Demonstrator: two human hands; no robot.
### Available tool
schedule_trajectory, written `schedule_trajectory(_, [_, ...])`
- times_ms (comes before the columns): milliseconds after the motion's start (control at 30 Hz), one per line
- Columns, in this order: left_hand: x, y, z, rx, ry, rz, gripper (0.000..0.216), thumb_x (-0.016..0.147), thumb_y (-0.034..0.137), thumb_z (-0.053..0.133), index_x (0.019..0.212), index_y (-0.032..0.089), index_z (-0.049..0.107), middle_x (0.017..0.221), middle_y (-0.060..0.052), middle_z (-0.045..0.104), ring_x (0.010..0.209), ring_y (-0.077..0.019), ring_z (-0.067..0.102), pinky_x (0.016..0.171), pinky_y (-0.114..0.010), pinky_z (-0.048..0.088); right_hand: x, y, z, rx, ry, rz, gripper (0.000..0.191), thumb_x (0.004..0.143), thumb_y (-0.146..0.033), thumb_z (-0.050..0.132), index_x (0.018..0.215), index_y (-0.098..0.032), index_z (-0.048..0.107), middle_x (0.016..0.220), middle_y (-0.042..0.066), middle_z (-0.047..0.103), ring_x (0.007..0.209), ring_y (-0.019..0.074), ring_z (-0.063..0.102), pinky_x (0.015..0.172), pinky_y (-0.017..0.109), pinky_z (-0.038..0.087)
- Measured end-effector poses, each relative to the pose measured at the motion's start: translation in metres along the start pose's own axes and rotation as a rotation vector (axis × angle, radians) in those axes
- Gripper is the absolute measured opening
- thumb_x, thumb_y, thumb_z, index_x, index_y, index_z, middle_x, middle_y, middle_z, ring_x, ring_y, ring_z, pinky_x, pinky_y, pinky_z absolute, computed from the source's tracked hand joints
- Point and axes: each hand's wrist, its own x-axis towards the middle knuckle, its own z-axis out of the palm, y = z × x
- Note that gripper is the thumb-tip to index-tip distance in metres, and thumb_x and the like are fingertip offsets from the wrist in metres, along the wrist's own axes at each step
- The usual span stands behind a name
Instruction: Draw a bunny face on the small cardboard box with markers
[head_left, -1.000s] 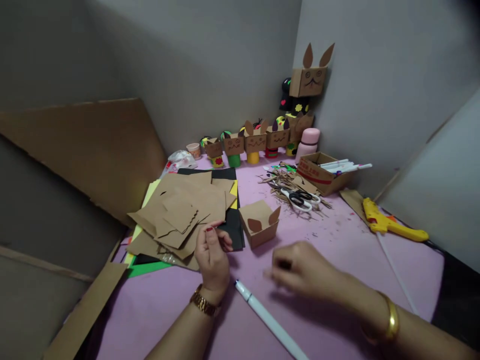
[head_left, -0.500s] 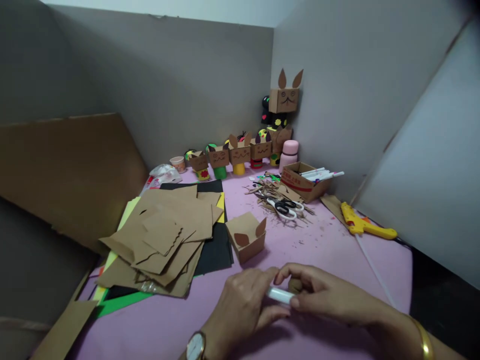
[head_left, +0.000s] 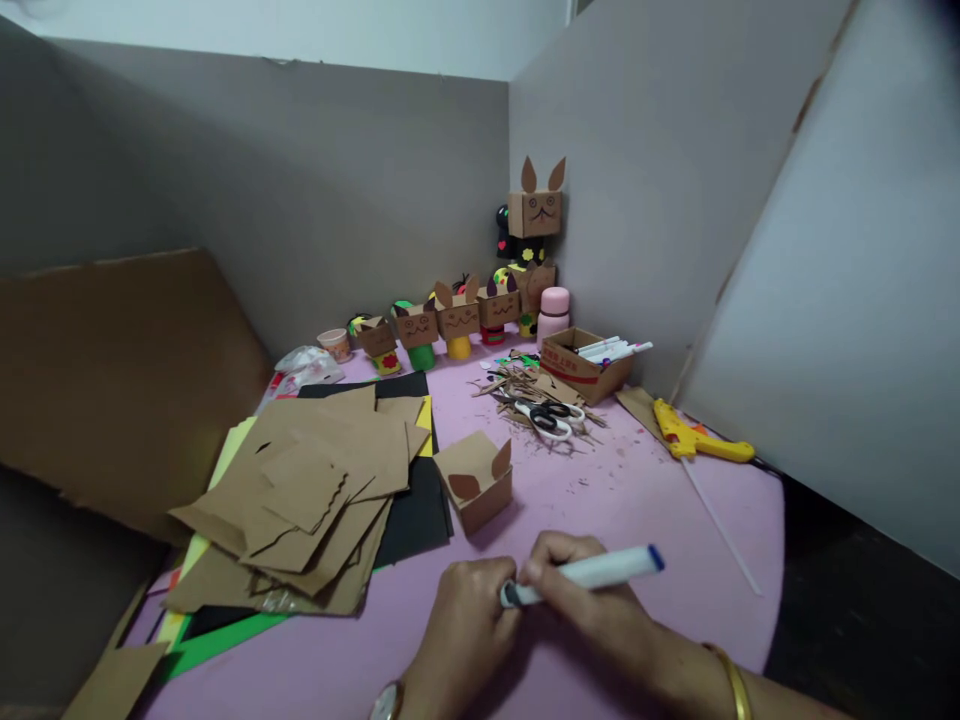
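Observation:
My right hand [head_left: 581, 585] grips a white marker [head_left: 607, 568] between thumb and fingers. Its blue end points right, and its dark-collared end meets the fingers of my left hand [head_left: 469, 610]. That left hand is curled closed; anything inside it is hidden. Both hands are above the table's front part. Just beyond them sits a small open cardboard box [head_left: 476, 495] with two brown ear shapes on it.
Stacked cardboard pieces [head_left: 307, 480] lie left on coloured sheets. Scissors [head_left: 551, 418] rest on scraps, near a box of markers [head_left: 589, 370]. A yellow glue gun [head_left: 697, 440] is at the right. Cardboard animal figures [head_left: 457, 320] and a pink bottle [head_left: 553, 318] stand behind.
The marker, earlier mostly covered between both hands, now shows along its length in my right hand, its blue end to the right. My left hand has curled closed. The view has shifted.

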Motion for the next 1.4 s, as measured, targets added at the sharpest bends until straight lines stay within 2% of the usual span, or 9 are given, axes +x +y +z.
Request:
schedule_trajectory(133, [0.008,-0.009,-0.002,0.050,-0.020,-0.077,0.045,0.088,0.036,0.048,0.046,0.022,0.037,0.042,0.005,0.042,0.042,-0.0117,0.038,0.047,-0.026,0.022,0.013,-0.014,-0.033,0.390,0.305,0.133,0.031,0.061,-0.045,0.072,0.057,-0.019,0.055,0.039,-0.009,0.043,0.034,0.0039,0.029,0.034,0.017,0.013])
schedule_trajectory(433, [0.001,0.011,-0.002,0.073,-0.160,-0.030,0.008,0.086,0.028,0.051,0.091,0.023,0.047,0.068,0.002,0.062,0.059,-0.0177,0.056,0.057,-0.027,0.039,0.026,-0.009,-0.040,0.502,0.245,0.296,0.035,0.058,-0.047,0.074,0.061,-0.017,0.055,0.034,-0.008,0.044,0.029,0.0022,0.026,0.033,0.016,0.015])
schedule_trajectory(667, [0.003,0.011,-0.002,0.200,-0.286,0.060,0.013,0.079,0.021,0.062,0.091,0.024,0.060,0.093,-0.005,0.065,0.084,-0.0240,0.063,0.068,-0.032,0.046,0.056,-0.027,-0.027,0.517,0.298,0.093,0.040,0.064,-0.050,0.077,0.080,-0.020,0.056,0.051,-0.007,0.056,0.039,0.0040,0.038,0.038,0.015,0.023])
schedule_trajectory(767, [0.001,0.000,-0.001,0.133,-0.147,0.141,0.019,0.079,0.026,0.066,0.096,0.025,0.057,0.088,-0.003,0.062,0.079,-0.0218,0.063,0.066,-0.030,0.048,0.065,-0.021,-0.021,0.475,0.354,-0.035,0.043,0.065,-0.050,0.079,0.088,-0.022,0.055,0.061,-0.007,0.061,0.044,0.0048,0.043,0.042,0.015,0.028])
schedule_trajectory(867, [-0.001,-0.017,-0.001,0.033,0.332,0.174,0.016,0.086,0.025,0.057,0.101,0.025,0.051,0.091,-0.004,0.058,0.081,-0.0207,0.060,0.069,-0.031,0.050,0.069,-0.006,-0.017,0.414,0.408,-0.087,0.044,0.069,-0.051,0.077,0.094,-0.023,0.055,0.064,-0.006,0.062,0.046,0.0058,0.046,0.043,0.016,0.031])
schedule_trajectory(967, [0.004,-0.036,0.000,-0.038,0.685,0.040,0.040,0.083,0.031,0.063,0.118,0.025,0.045,0.123,-0.013,0.047,0.115,-0.0313,0.050,0.091,-0.048,0.047,0.069,0.008,-0.015,0.358,0.404,-0.093,0.041,0.073,-0.054,0.072,0.094,-0.022,0.056,0.061,-0.005,0.062,0.044,0.0074,0.047,0.042,0.017,0.033])
schedule_trajectory(1067, [0.014,-0.054,0.004,-0.316,0.649,-0.125,0.069,0.082,0.036,0.064,0.137,0.026,0.025,0.150,-0.018,0.022,0.136,-0.0379,0.033,0.107,-0.063,0.031,0.068,0.019,-0.011,0.291,0.366,-0.085,0.038,0.079,-0.055,0.067,0.094,-0.022,0.054,0.060,-0.004,0.061,0.044,0.0091,0.048,0.042,0.018,0.033])
schedule_trajectory(1200, [0.023,-0.070,0.007,-0.491,0.485,-0.173,0.083,0.085,0.041,0.060,0.146,0.027,0.005,0.158,-0.019,0.009,0.147,-0.0343,0.011,0.115,-0.061,0.013,0.066,0.030,-0.005,0.121,0.231,-0.125,0.035,0.087,-0.054,0.058,0.102,-0.024,0.049,0.073,-0.001,0.063,0.058,0.0129,0.054,0.050,0.022,0.041])
schedule_trajectory(1400, [0.029,-0.065,0.001,-0.465,0.405,-0.202,0.094,0.082,0.045,0.063,0.149,0.022,0.000,0.156,-0.023,0.020,0.145,-0.0339,0.020,0.117,-0.056,0.012,0.066,0.037,0.001,-0.093,0.163,-0.306,0.030,0.091,-0.043,0.055,0.115,-0.029,0.043,0.099,0.002,0.062,0.084,0.0183,0.060,0.075,0.029,0.048])
